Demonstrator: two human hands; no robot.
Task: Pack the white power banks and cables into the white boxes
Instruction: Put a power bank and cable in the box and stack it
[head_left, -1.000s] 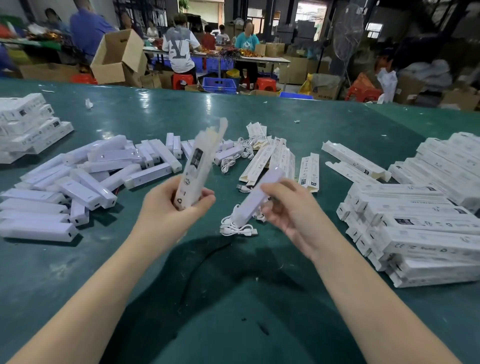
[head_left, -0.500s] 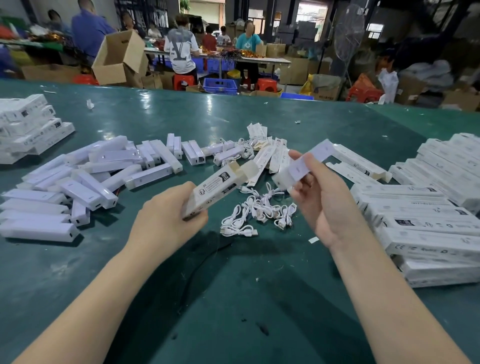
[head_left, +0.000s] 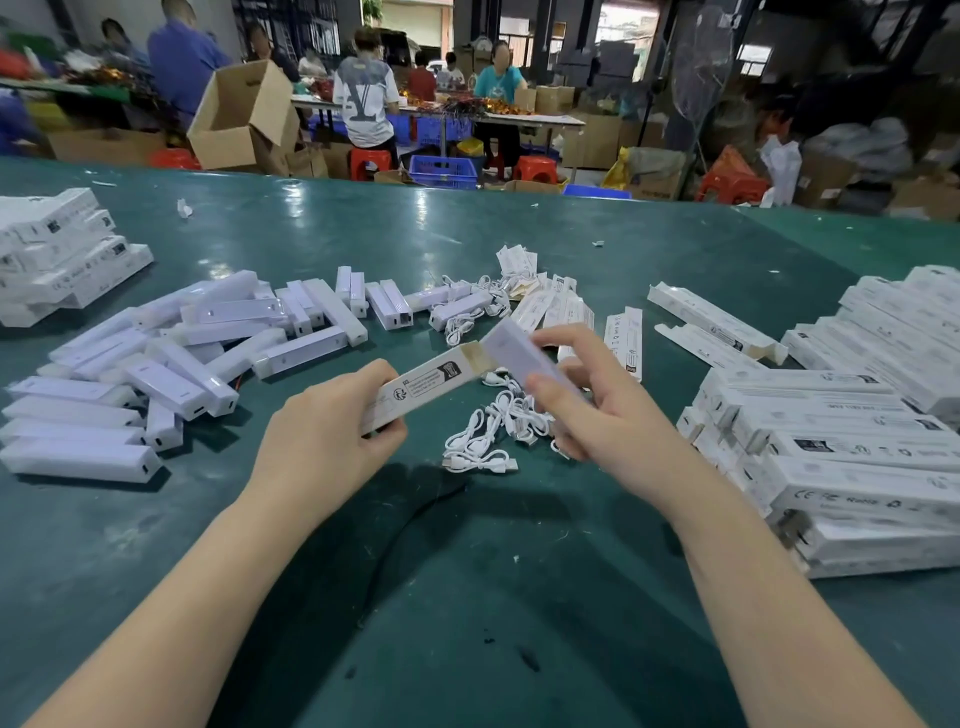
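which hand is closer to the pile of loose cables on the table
Right. The right hand holds a power bank directly above the cable pile; the left hand grips the box off to its left.

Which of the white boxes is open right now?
The box gripped in the left hand: its end flap is open toward the power bank held by the right hand. The boxes stacked at right lie untouched.

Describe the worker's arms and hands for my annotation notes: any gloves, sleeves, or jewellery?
Both forearms are bare as far as the frame shows; no sleeves show. The left hand and right hand wear no gloves. No rings, watch or wristbands are visible.
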